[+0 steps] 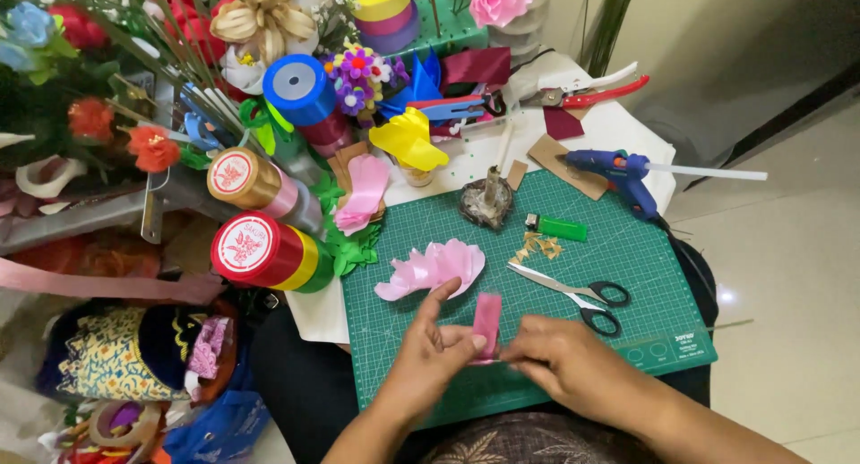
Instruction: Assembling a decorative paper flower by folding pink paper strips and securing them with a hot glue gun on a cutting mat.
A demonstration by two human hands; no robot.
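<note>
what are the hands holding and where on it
Both hands pinch a small pink ribbon strip at its lower end: the left hand from its left side, the right hand from the right, over the green cutting mat.

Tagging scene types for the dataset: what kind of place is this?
Likely a home craft corner for making ribbon flowers. Both hands fold a pink ribbon piece over a green cutting mat, with ribbon spools, a glue gun and scissors nearby.
</note>
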